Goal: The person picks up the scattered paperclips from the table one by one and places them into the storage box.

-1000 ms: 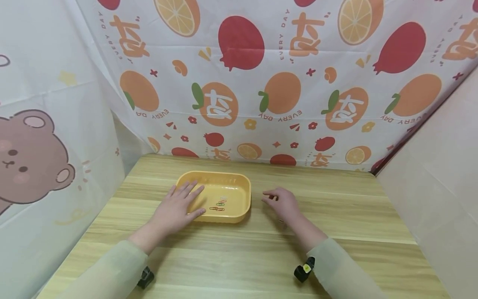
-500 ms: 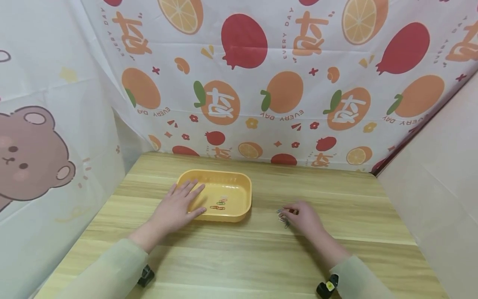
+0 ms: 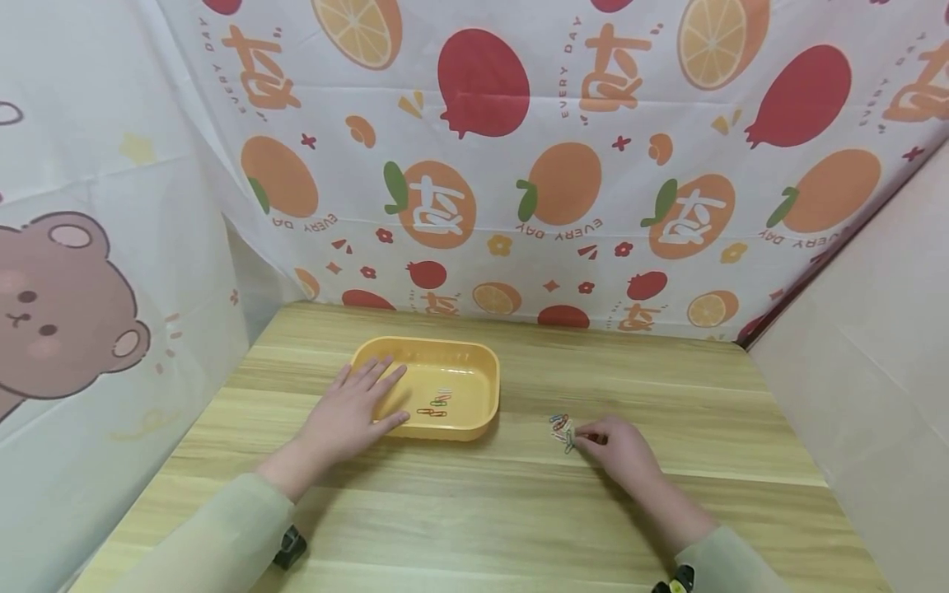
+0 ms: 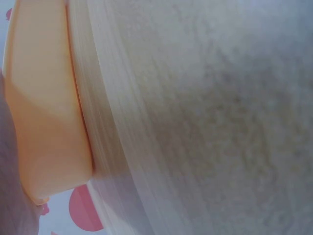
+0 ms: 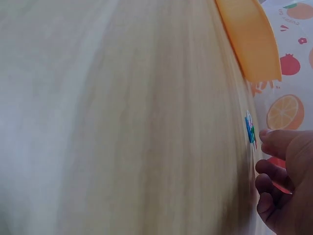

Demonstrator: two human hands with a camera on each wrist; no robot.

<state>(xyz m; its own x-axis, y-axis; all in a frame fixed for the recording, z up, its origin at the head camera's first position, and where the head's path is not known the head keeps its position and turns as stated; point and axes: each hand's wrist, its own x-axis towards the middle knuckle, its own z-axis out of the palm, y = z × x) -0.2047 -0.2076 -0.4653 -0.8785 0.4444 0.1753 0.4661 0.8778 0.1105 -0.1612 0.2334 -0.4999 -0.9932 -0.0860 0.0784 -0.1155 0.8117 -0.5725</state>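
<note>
My left hand (image 3: pixel 348 420) lies with spread, straight fingers over the left side and near-left rim of a yellow tray (image 3: pixel 485 428). Inside this tray are several small paper clips (image 3: pixel 439 413), some red, one green. A small pile of coloured paper clips (image 3: pixel 559 426) lies on the wood to the tray's right. At the pile's right edge is my right hand (image 3: pixel 626 453), fingers bent and fingertips beside a clip; whether they pinch it cannot be told. The right wrist view has the curled right hand (image 5: pixel 288 176) close to blue and green clips (image 5: pixel 250 128).
The wooden table (image 3: pixel 445 511) reaches back to a fruit-print cloth (image 3: pixel 563 189). A cloth with a bear print (image 3: pixel 67 305) hangs at the left, and a plain pale panel (image 3: pixel 867 329) stands at the right. Dark wrist devices sit near both sleeves.
My right hand has moved from beside the tray, right and nearer, to the pile's right edge, uncovering the clips. My left hand and the tray have stayed put.
</note>
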